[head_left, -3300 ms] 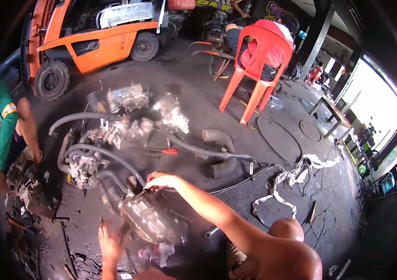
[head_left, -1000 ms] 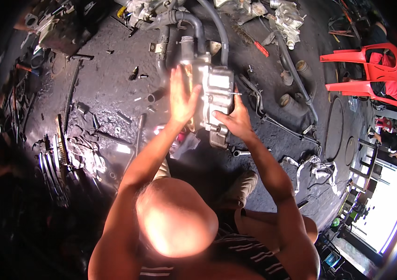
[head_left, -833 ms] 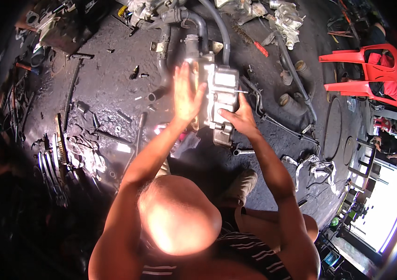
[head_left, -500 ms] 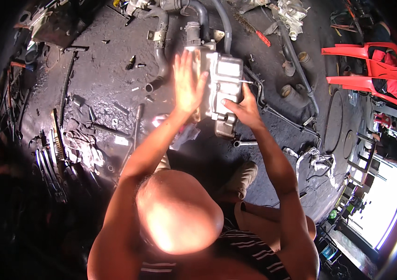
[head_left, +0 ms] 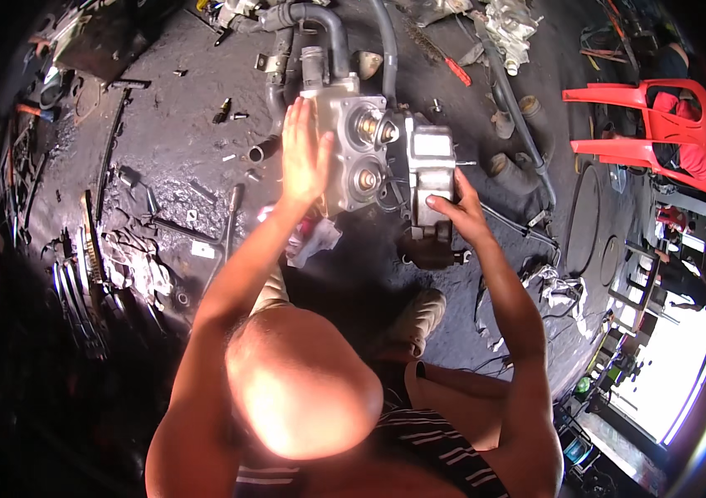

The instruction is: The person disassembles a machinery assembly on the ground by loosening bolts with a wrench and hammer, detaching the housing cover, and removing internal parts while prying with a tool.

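A metal thermostat housing [head_left: 338,124] stands upright in front of me, its right face exposed. Two round thermostats sit in that face: the upper thermostat [head_left: 369,127] and the lower thermostat [head_left: 366,178]. My left hand [head_left: 305,158] lies against the housing's left side, fingers stretched out. In my right hand [head_left: 462,207] is the silver housing cover [head_left: 432,178], gripped by its right edge with the thumb on its front. The cover is apart from the housing, with a gap between them. A grey pipe stub [head_left: 312,66] rises from the housing's top.
Bent grey pipes [head_left: 332,25] lie at the far side. A red plastic chair [head_left: 660,124] is at the right. Several wrenches [head_left: 77,303] and a rag [head_left: 139,266] lie at the left. A red-handled wire brush [head_left: 457,71] lies farther off. My knee fills the near middle.
The cover has come off the housing and moved right in my right hand, baring the two thermostats. My left hand stays against the housing, which has turned slightly and shifted left in view.
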`<state>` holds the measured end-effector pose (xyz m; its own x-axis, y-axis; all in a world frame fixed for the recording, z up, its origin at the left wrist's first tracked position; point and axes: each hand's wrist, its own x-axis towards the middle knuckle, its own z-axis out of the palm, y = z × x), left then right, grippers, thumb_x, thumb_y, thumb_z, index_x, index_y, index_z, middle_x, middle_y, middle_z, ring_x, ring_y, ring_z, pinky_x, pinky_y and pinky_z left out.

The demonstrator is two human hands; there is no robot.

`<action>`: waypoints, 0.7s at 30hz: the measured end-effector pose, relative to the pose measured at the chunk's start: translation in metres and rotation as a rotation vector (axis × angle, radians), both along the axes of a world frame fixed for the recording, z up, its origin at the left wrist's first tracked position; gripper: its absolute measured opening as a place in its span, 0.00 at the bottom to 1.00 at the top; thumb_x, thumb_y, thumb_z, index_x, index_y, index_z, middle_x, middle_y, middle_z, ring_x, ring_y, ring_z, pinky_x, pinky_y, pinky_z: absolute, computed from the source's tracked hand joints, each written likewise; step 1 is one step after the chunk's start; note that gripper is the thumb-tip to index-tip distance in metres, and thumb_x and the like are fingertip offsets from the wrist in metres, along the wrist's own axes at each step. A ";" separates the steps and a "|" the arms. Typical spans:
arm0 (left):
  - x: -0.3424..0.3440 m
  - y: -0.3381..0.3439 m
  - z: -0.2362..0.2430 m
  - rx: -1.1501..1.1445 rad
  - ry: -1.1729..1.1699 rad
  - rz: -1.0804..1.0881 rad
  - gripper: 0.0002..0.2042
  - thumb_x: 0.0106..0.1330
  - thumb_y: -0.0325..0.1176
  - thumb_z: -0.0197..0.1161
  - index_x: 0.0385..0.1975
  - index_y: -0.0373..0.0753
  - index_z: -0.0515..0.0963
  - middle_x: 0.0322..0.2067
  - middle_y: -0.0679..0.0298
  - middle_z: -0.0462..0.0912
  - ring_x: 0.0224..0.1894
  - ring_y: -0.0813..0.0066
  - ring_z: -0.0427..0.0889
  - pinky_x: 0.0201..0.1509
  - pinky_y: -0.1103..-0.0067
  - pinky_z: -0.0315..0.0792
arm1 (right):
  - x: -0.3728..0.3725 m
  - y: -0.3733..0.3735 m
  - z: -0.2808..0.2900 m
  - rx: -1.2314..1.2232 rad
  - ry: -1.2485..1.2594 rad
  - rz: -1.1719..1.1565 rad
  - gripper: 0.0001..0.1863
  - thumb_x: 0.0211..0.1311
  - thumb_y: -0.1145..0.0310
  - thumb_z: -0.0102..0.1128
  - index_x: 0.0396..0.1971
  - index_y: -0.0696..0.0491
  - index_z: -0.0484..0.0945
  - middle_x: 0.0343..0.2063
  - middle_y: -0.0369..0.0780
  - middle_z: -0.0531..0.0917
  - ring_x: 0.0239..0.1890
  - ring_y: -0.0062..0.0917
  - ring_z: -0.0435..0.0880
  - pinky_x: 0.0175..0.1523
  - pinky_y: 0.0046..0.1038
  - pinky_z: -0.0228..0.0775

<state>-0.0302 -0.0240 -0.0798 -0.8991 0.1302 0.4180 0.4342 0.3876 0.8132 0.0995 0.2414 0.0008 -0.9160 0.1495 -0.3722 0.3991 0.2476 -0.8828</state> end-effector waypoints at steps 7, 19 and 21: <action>0.000 0.001 -0.002 -0.014 -0.007 0.001 0.30 0.72 0.42 0.51 0.68 0.29 0.56 0.68 0.43 0.58 0.71 0.46 0.55 0.74 0.60 0.48 | 0.023 0.008 0.011 -0.022 -0.082 -0.179 0.43 0.55 0.62 0.70 0.68 0.59 0.59 0.60 0.43 0.72 0.62 0.30 0.70 0.66 0.30 0.59; 0.005 -0.002 0.007 -0.042 -0.029 0.005 0.31 0.72 0.44 0.52 0.69 0.33 0.56 0.68 0.43 0.58 0.71 0.46 0.54 0.74 0.59 0.47 | 0.040 0.040 0.024 -0.242 -0.110 -0.493 0.46 0.54 0.55 0.67 0.70 0.58 0.57 0.61 0.43 0.72 0.63 0.32 0.70 0.68 0.31 0.56; 0.017 -0.007 0.011 -0.076 -0.025 0.002 0.31 0.71 0.45 0.53 0.70 0.38 0.57 0.67 0.42 0.57 0.70 0.44 0.55 0.73 0.56 0.49 | 0.043 0.042 0.022 -0.254 -0.135 -0.522 0.46 0.54 0.54 0.66 0.70 0.57 0.57 0.61 0.43 0.72 0.62 0.31 0.70 0.67 0.30 0.57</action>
<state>-0.0136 -0.0305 -0.0691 -0.9092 0.1587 0.3848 0.4136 0.4494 0.7918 0.1428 0.2835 0.0225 -0.6876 0.4580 -0.5634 0.5241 -0.2240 -0.8217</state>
